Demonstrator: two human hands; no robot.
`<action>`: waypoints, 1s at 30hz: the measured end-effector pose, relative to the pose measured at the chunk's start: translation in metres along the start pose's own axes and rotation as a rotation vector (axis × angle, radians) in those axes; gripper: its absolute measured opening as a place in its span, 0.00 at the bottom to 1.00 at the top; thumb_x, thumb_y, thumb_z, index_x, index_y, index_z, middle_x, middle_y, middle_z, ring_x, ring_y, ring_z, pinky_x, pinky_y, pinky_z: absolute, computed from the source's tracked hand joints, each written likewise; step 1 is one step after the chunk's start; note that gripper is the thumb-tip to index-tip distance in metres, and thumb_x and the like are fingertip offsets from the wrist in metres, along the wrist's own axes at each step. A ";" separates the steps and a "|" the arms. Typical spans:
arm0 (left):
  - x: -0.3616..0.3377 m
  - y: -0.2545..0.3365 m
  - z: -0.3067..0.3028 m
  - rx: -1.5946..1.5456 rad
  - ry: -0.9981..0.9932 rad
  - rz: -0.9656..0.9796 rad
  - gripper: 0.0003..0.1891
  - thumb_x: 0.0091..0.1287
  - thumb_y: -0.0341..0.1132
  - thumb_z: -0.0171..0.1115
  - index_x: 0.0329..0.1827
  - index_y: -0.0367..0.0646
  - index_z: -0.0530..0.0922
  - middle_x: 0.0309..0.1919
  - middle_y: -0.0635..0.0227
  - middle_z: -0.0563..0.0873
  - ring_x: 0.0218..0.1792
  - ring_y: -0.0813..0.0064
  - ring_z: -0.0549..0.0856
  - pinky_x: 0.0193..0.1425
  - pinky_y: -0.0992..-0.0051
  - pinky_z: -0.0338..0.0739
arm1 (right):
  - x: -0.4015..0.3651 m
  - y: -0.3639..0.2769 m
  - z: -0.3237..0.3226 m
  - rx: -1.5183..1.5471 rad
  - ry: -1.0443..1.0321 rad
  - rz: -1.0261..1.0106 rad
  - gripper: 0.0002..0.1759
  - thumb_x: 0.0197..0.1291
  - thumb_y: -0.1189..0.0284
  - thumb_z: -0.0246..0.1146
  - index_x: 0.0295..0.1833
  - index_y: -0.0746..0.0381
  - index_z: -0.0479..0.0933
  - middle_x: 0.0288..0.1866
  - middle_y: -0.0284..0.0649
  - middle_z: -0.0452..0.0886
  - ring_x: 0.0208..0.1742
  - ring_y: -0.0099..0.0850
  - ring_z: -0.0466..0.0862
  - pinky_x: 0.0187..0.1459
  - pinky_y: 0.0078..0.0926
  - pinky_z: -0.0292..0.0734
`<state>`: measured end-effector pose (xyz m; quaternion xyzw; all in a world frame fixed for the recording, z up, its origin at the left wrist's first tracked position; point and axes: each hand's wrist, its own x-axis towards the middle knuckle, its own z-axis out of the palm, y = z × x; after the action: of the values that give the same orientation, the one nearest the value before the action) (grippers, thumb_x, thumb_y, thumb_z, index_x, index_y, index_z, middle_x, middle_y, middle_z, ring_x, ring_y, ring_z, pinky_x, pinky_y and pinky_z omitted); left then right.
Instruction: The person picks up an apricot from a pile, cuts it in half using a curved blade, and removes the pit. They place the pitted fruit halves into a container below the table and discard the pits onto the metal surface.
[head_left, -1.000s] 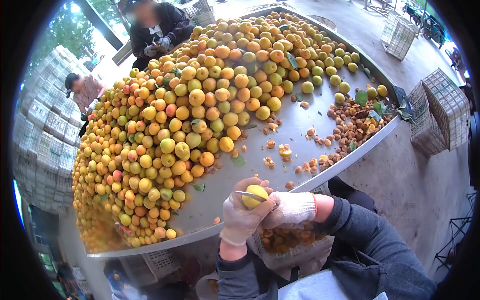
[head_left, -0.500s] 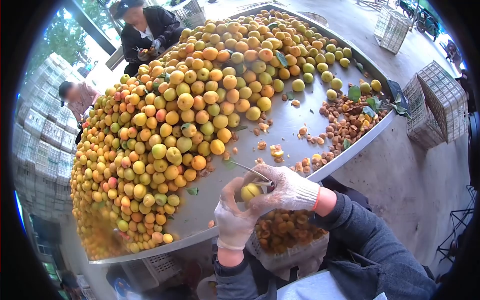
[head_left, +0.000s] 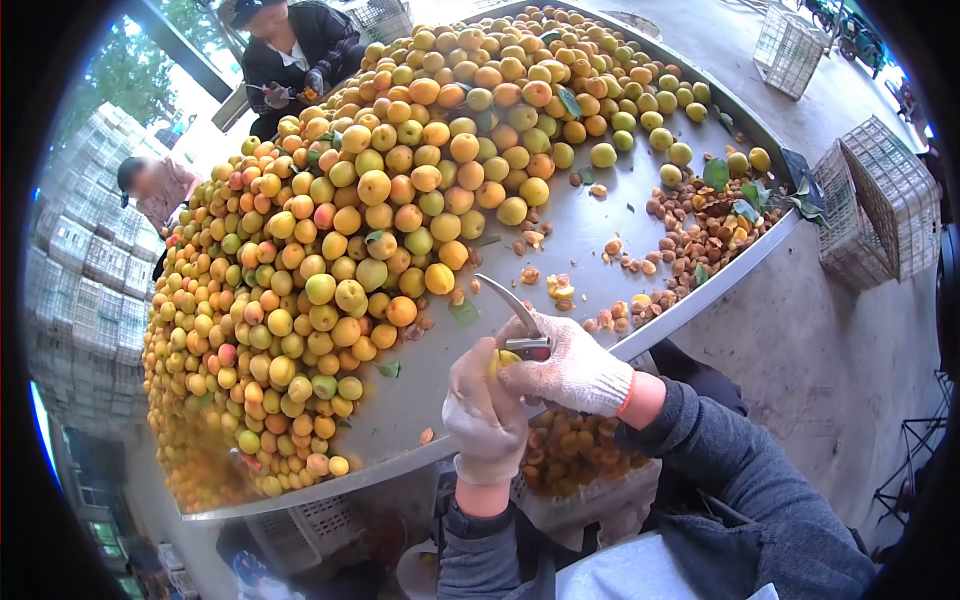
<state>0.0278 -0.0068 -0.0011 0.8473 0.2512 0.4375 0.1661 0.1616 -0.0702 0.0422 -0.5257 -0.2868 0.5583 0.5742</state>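
In white cotton gloves, both hands meet just over the near edge of the metal table. My left hand (head_left: 484, 412) is closed around a yellow-green apricot (head_left: 500, 362), mostly hidden by the fingers. My right hand (head_left: 578, 372) grips a knife with a curved blade (head_left: 510, 302), its tip pointing up and to the left; right-hand fingers also touch the fruit. Below the hands, a crate of apricot halves (head_left: 575, 455) stands partly hidden by the table edge and sleeves. A large heap of whole apricots (head_left: 340, 290) lies to the left.
Pits (head_left: 690, 235) and leaves are piled along the right rim of the metal table (head_left: 590, 250). Plastic crates (head_left: 880, 200) stand on the floor at right. Across the heap, a gloved person (head_left: 295, 60) works; another person (head_left: 160, 190) is at far left, near stacked crates (head_left: 85, 260).
The knife blade has swung to point more upward. My left hand has shifted slightly right and closed further over the apricot, now less visible.
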 end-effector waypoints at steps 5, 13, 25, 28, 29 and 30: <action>-0.006 -0.018 -0.013 -1.137 0.040 -0.868 0.26 0.70 0.51 0.58 0.59 0.39 0.71 0.44 0.51 0.83 0.29 0.70 0.85 0.31 0.76 0.81 | -0.001 0.007 0.000 0.017 -0.034 0.021 0.16 0.57 0.70 0.67 0.49 0.63 0.77 0.33 0.30 0.81 0.31 0.16 0.78 0.32 0.15 0.76; 0.003 -0.022 -0.022 -1.292 0.060 -1.122 0.30 0.70 0.57 0.56 0.59 0.38 0.73 0.46 0.55 0.83 0.31 0.73 0.83 0.33 0.74 0.81 | -0.011 0.012 -0.029 -0.551 -0.086 -0.092 0.14 0.56 0.72 0.68 0.48 0.63 0.82 0.32 0.34 0.83 0.35 0.23 0.81 0.43 0.23 0.78; -0.011 -0.004 0.009 -1.181 -0.083 -1.027 0.32 0.71 0.54 0.56 0.67 0.35 0.68 0.48 0.62 0.82 0.35 0.80 0.81 0.37 0.82 0.77 | 0.006 0.027 0.006 -0.313 0.221 -0.411 0.08 0.56 0.76 0.69 0.42 0.63 0.81 0.35 0.34 0.79 0.33 0.23 0.79 0.37 0.23 0.77; -0.004 0.003 0.004 -1.245 -0.024 -1.120 0.31 0.71 0.55 0.56 0.64 0.37 0.70 0.46 0.62 0.82 0.32 0.82 0.80 0.32 0.86 0.77 | 0.003 0.006 -0.001 -0.054 0.227 -0.279 0.06 0.60 0.75 0.65 0.42 0.63 0.81 0.24 0.34 0.78 0.18 0.17 0.74 0.19 0.14 0.69; -0.002 0.006 0.001 -1.244 -0.043 -1.189 0.31 0.70 0.57 0.55 0.62 0.38 0.71 0.44 0.61 0.82 0.31 0.83 0.80 0.30 0.88 0.77 | -0.003 -0.010 -0.005 0.050 0.307 -0.247 0.06 0.63 0.75 0.62 0.45 0.63 0.79 0.18 0.31 0.73 0.15 0.18 0.70 0.15 0.16 0.63; -0.005 0.004 0.002 -1.248 -0.042 -1.193 0.31 0.70 0.57 0.55 0.62 0.38 0.71 0.44 0.61 0.82 0.31 0.83 0.80 0.30 0.88 0.77 | -0.001 -0.013 -0.008 0.252 0.346 -0.254 0.07 0.63 0.76 0.60 0.46 0.63 0.78 0.18 0.31 0.71 0.13 0.18 0.68 0.14 0.17 0.60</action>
<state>0.0277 -0.0127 -0.0034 0.3352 0.3649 0.3194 0.8078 0.1732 -0.0708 0.0517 -0.4973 -0.1760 0.4148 0.7414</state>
